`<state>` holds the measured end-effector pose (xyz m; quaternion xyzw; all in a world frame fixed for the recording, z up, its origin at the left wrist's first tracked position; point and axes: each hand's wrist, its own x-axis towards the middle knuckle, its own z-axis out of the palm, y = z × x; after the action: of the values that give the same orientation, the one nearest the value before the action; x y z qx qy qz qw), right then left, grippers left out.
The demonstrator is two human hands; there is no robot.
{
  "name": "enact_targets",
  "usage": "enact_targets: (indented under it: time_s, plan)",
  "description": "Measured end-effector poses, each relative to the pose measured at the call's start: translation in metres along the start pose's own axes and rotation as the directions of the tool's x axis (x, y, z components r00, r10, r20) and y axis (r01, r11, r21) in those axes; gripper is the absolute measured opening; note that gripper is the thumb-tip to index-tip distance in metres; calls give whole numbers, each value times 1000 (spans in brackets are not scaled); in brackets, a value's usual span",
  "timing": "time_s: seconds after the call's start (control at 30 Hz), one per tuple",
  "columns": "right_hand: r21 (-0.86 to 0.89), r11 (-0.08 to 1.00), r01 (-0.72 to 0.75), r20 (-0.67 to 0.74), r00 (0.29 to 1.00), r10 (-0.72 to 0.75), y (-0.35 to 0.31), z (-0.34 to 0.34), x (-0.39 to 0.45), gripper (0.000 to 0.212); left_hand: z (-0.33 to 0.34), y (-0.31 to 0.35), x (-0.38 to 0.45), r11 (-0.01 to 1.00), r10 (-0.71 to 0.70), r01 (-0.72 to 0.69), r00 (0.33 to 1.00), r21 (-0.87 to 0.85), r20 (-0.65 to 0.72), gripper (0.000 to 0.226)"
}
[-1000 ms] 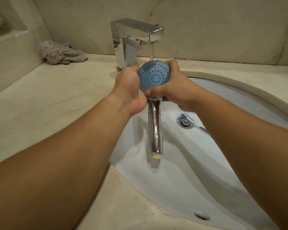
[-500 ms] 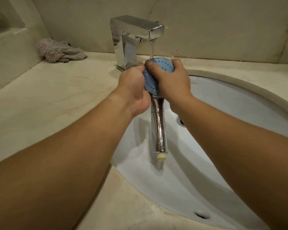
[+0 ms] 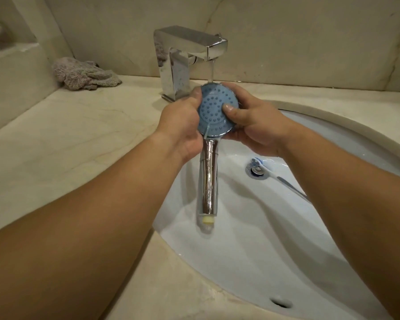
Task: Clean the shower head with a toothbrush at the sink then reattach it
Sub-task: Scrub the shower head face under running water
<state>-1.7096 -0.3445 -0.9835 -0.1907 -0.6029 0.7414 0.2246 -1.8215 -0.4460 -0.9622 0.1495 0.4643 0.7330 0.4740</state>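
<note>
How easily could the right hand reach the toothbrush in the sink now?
Probably easily: the toothbrush lies uncovered by the drain, just below the right hand. That hand must first release the shower head.

No readable text, label, brand or number shows on anything in view.

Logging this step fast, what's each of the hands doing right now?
Left hand: grips the shower head at its left rim.
Right hand: holds the shower head, thumb on its blue face.
</note>
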Motion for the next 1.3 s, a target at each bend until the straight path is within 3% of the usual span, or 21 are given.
enact_targets:
  time_s: [0.13, 0.3, 0.5, 0.7, 0.87, 1.07, 1.2, 1.3]
  plan:
    - [68, 997, 23, -2, 1000, -23, 1, -1, -1, 51, -1, 2, 1, 1000, 1, -1, 1000, 6, -7, 33]
    - [-22, 997, 79, -331, 940, -82, 9, 23, 6, 31, 0, 1, 6, 1000, 12, -13, 1000, -13, -19, 31]
    - [-81, 996, 40, -562, 823, -78, 14, 40, 24, 46, -2, -2, 8, 1000, 15, -14, 999, -4, 33, 33]
    - [-183, 983, -5, -519, 850, -92, 6, 31, 14, 55, -2, -4, 6, 999, -3, 7, 994, -41, 112, 34]
    - [-126, 985, -115, -635, 772, 10, -2, 33, 19, 82, 4, -8, 4, 1000, -19, 20, 992, -11, 122, 34]
    - [-269, 959, -93, -538, 840, -69, 8, 35, 19, 49, -1, -4, 7, 1000, 12, -11, 999, -29, 41, 33]
    - [-124, 992, -11, -351, 936, -33, 9, 26, 9, 35, -2, -2, 7, 1000, 21, -20, 999, -24, 28, 34]
    - [-89, 996, 7, -294, 955, -33, 9, 23, 4, 33, -1, -2, 7, 999, 6, -5, 1000, -36, 31, 33]
